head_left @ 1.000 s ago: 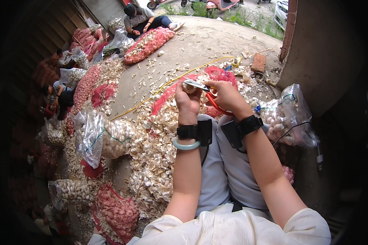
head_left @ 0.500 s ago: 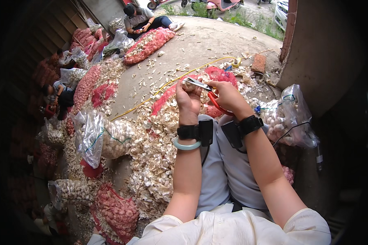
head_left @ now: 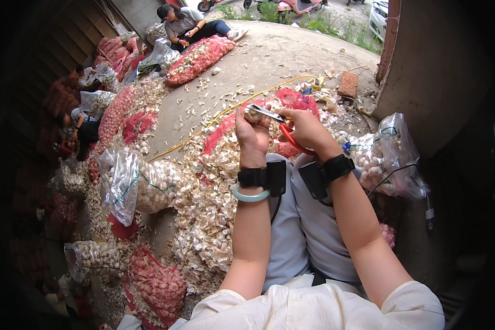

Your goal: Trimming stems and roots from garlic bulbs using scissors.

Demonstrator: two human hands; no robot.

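The head camera, the left of two side-by-side fisheyes on the person's head, looked steeply down and forward, with the cream shirt nearest the lens along the lower rim and the forearms running up to the left hand and right hand, close by and just above the middle. Past them it faced across the concrete floor to that floor's far edge, bent into an arch, with a pink scooter small beyond it, while a grey wall bounded the right side and both lateral rims darkened to black.
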